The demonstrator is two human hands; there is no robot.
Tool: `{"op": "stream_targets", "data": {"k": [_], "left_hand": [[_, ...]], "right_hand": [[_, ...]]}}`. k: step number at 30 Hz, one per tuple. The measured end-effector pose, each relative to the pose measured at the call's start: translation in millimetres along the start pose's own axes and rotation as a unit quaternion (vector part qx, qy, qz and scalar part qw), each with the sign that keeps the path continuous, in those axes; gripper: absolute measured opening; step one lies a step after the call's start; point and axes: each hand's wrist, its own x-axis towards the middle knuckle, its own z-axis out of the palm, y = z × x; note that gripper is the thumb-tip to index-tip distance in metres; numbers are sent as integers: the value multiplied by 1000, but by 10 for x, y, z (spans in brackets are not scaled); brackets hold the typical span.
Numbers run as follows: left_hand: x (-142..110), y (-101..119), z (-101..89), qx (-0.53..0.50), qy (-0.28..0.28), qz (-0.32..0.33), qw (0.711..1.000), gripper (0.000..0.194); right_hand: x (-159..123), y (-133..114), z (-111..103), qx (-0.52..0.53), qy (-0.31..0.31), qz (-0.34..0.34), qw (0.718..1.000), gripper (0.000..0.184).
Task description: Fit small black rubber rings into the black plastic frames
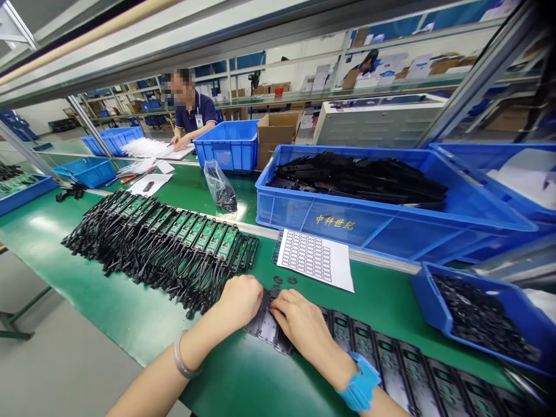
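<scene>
My left hand (241,298) is closed, its fingers curled at the far end of the black plastic panels (263,325). Beside it my right hand (302,321) bends over the same panels, thumb and fingers pinched together. What either hand holds, if anything, is too small or hidden to make out. More black panels with cut-out windows (408,368) run in a row to the right. Small round black parts (292,280) lie just beyond my fingers. To the left stands a long row of green circuit boards (195,231) in black housings, with black cables (160,272) hanging toward me.
A large blue crate (299,217) holds long black parts. At right, a blue bin (428,295) contains small black pieces. A printed sheet (313,260) and a clear bag (217,185) lie behind my hands. Across the bench a person (195,110) handles white sheets (150,147).
</scene>
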Motion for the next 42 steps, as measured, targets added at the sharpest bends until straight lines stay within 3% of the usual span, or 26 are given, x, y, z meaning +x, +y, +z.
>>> {"op": "stream_targets", "data": {"k": [4, 11, 17, 23, 30, 33, 37, 42], "left_hand": [[201, 73, -24, 10, 27, 15, 999, 22], [554, 141, 115, 6, 36, 54, 998, 21], [607, 125, 173, 11, 40, 83, 996, 14], [626, 137, 153, -20, 67, 107, 992, 19], [384, 150, 30, -141, 109, 87, 980, 20], [213, 157, 59, -233, 96, 98, 963, 17], [92, 183, 184, -337, 47, 105, 934, 14], [72, 202, 281, -379, 25, 74, 922, 19]], "right_hand": [[55, 85, -118, -1, -3, 2, 1000, 21], [248, 484, -299, -29, 27, 58, 998, 27], [254, 543, -227, 1, 32, 52, 998, 17], [124, 516, -300, 115, 64, 52, 990, 12], [-268, 440, -328, 243, 72, 58, 966, 17], [-410, 457, -283, 278, 51, 64, 957, 22], [-471, 501, -232, 258, 43, 71, 963, 17], [-425, 503, -174, 181, 31, 70, 981, 9]]}}
